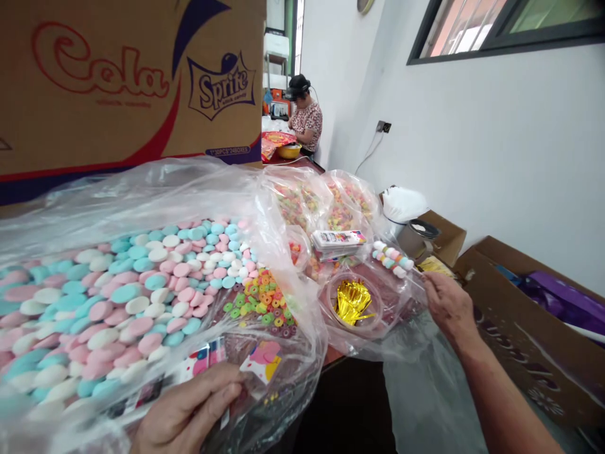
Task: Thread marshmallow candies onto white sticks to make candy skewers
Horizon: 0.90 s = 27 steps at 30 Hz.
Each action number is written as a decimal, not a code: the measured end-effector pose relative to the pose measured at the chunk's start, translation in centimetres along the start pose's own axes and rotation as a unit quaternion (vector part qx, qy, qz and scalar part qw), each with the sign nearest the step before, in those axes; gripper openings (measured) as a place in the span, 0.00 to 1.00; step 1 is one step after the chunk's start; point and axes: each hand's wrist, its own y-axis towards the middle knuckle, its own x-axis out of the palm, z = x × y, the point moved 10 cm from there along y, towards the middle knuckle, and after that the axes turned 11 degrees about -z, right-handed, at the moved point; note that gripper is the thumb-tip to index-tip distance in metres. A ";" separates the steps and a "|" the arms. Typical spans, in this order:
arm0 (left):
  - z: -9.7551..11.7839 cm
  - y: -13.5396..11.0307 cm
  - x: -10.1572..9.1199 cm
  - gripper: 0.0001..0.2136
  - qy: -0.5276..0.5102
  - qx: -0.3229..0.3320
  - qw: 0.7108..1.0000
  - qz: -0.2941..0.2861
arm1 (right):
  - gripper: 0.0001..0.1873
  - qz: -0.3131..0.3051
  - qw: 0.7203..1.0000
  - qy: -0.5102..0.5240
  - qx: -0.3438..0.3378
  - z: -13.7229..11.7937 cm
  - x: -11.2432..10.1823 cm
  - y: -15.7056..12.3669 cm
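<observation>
Low in the view, my left hand (193, 403) pinches a small clear packet (263, 362) printed in pink, yellow and white. Around it spreads a clear plastic sheet (293, 296) bearing many pink, blue and white candies (137, 302) and a pile of small coloured candy rings (265, 299). On the right, my right hand (449, 306) is closed at the end of two rows of threaded candy (392, 258), seemingly holding them by that end; its fingertips are partly hidden. Gold twist ties (352, 301) lie in a round clear tub (375, 315) between my hands.
A large cardboard box (118, 120) stands behind the candies. Bags of candy rings (350, 195) and a stack of printed packets (338, 239) lie farther back. At the right are a grey mug (416, 238) and an open carton (515, 340). Another person (306, 120) sits in the background.
</observation>
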 end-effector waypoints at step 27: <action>0.0 -0.7 1.2 0.15 -0.203 -0.067 0.973 -0.085 | 0.11 -0.023 0.861 0.197 -0.469 -19.7 -7.8 -4.8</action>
